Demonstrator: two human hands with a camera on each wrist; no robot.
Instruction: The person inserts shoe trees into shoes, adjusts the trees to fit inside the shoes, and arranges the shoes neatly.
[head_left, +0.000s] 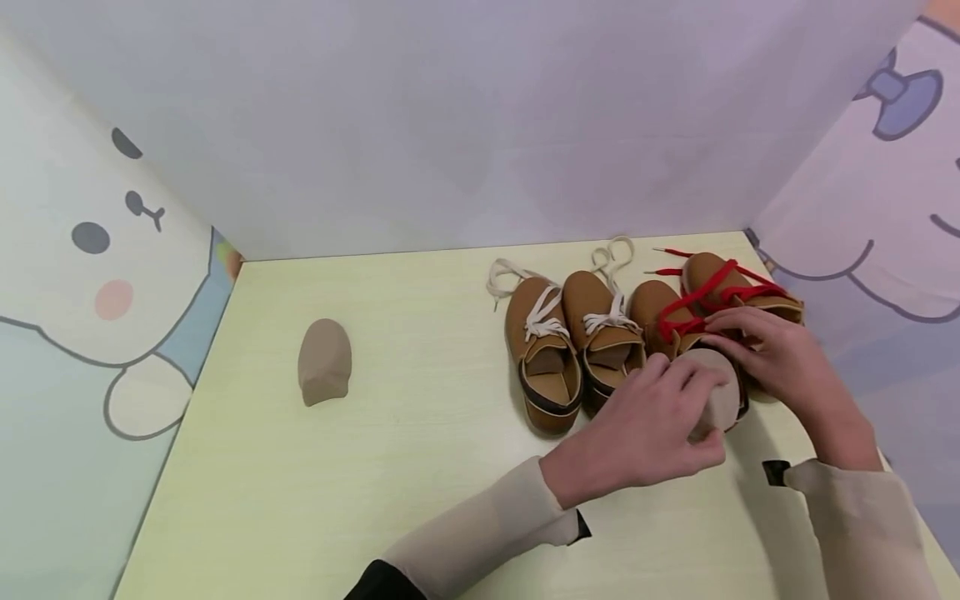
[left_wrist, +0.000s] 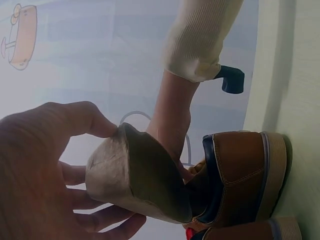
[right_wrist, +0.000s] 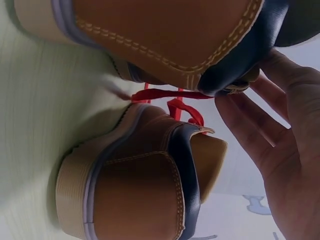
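Observation:
My left hand (head_left: 645,425) grips a beige toe-shaped shoe insert (head_left: 722,383) between thumb and fingers. In the left wrist view the insert (left_wrist: 107,172) shows a hollow, dark inner side, and its far end reaches the shoe's opening. That brown shoe (head_left: 651,307) has red laces and a dark collar. At its opening, my right hand (head_left: 787,358) pinches the tongue and collar edge, as the right wrist view shows at the shoe's side (right_wrist: 165,35). Its mate, another red-laced brown shoe (head_left: 705,273), stands just to the right.
Two brown shoes with white laces, one at the left (head_left: 543,367) and one beside it (head_left: 588,293), stand left of the red-laced pair. A second beige insert (head_left: 325,360) lies on the left of the pale table (head_left: 420,333). Printed wall panels (head_left: 480,125) enclose the table.

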